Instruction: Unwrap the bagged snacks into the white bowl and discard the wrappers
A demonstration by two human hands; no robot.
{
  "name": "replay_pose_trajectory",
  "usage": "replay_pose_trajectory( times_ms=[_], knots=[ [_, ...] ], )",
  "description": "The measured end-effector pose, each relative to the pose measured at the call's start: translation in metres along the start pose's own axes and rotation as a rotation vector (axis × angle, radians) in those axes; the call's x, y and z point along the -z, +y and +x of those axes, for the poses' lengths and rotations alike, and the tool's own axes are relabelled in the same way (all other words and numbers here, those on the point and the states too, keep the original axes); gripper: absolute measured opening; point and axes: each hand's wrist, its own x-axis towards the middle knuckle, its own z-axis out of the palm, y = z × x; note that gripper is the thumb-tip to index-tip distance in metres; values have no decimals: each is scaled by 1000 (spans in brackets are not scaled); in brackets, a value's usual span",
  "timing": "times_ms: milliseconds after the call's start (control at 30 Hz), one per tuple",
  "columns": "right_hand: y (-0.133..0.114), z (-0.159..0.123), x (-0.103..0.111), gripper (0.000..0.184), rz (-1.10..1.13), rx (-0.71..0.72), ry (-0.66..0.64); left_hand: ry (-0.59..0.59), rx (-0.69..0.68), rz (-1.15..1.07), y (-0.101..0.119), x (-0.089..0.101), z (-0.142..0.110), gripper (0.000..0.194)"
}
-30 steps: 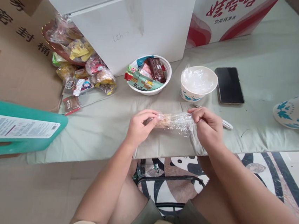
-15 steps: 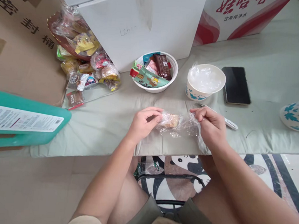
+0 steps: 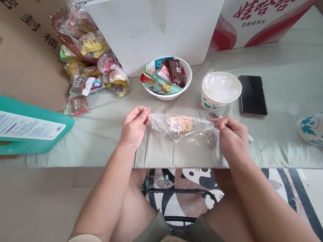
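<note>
Clear plastic wrap is stretched between my two hands near the table's front edge. My left hand pinches its left end, and my right hand grips its right end. An orange-brown piece of food, like a small pastry, lies in the middle of the wrap; its exact kind I cannot tell. Just beyond my right hand stands a paper bowl with crumpled clear plastic in it. A white-handled tool is mostly hidden behind that hand.
A white bowl holds packaged snacks. Further right lie a phone and stacked paper cups. Wrapped snacks pile up at left beside a cardboard box and a green jug. A white box stands behind.
My left hand has moved left, pulling the wrap out wide and taut. The food now sits in the middle of the stretched wrap. My right hand stays nearly in place.
</note>
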Motion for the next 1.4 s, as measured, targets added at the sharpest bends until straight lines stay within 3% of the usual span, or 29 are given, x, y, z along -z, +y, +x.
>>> replay_pose_trajectory(
  times_ms=[100,200,267,333,400,467,533,600,700,800,867,1000,1100,1167,1300,1400],
  knots=[
    [2,0,8,10,74,-45,37,-60,115,-101,6,14,3,26],
    [4,1,12,11,69,-110,69,-86,182,-22,2,20,3,17],
    [6,2,12,12,25,-157,77,-9,151,124,-4,20,2,11],
    [7,4,10,13,-18,-178,67,48,14,272,-8,17,-1,11],
    [7,5,8,12,-68,-150,57,-63,-177,427,-6,11,-6,25],
    [5,6,6,11,-131,-82,62,-291,-315,589,-1,5,-12,38],
    [4,7,5,11,-189,-21,95,-451,-337,703,2,-1,-17,26],
    [4,9,6,10,-229,11,147,-467,-299,736,3,-5,-21,13],
    [6,13,5,10,-253,16,212,-453,-325,710,1,-9,-22,18],
    [7,17,2,10,-253,23,201,-512,-385,724,1,-13,-24,18],
    [6,20,-1,9,-276,45,197,-488,-325,697,1,-15,-25,15],
    [-2,18,-3,12,-344,133,254,-286,-121,318,6,-16,-24,23],
    [-13,4,-7,14,-401,311,274,-192,-36,5,16,-18,-22,38],
    [-20,-10,-15,15,-421,500,165,-196,18,-136,25,-21,-23,48],
    [-26,-34,-39,18,-393,863,-310,-243,55,-402,42,-31,-27,53],
    [-22,-39,-51,23,-504,886,-452,-294,41,-553,51,-31,-28,52]
  ],
)
